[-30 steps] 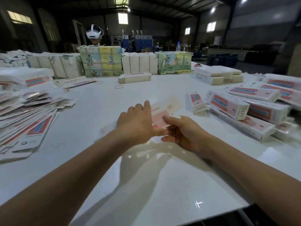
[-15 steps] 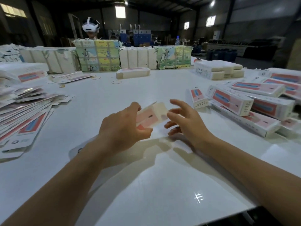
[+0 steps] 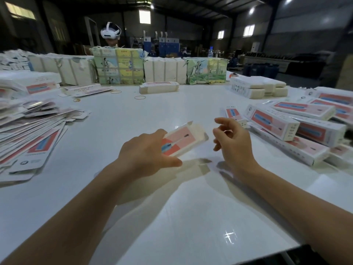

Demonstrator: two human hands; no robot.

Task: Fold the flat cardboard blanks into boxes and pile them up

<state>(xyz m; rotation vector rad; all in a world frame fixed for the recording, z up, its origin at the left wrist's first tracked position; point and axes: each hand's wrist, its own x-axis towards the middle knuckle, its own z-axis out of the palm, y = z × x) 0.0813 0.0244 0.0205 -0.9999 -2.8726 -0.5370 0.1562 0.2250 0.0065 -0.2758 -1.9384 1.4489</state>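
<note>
Near the middle of the table: a small pink and white cardboard box (image 3: 182, 139) is held up just above the shiny white table (image 3: 191, 217).
Left hand: the left hand (image 3: 147, 156) holds the near end of the box, thumb under it and fingers curled over the top.
Right hand: the right hand (image 3: 232, 142) is just beside the far end of the box, not touching it, with fingers loosely bent and spread and nothing in them.
Step now: the blank looks popped open into a tube, and the end flap is still sticking out, so I think the end is being closed.
Next move: the right hand likely has to push the little flaps in and tuck the end shut.
Box feel: thin, light card with sharp folds and a smooth printed face; it would bend if squeezed hard.
Left edge of the table: a messy fan of flat pink and white card blanks (image 3: 28, 134) waits there.
Right edge of the table: a pile of finished long pink and white boxes (image 3: 298, 131) lies there, near the right hand.
Far edge of the table: wrapped bundles (image 3: 164, 70) stand in a row.
</note>
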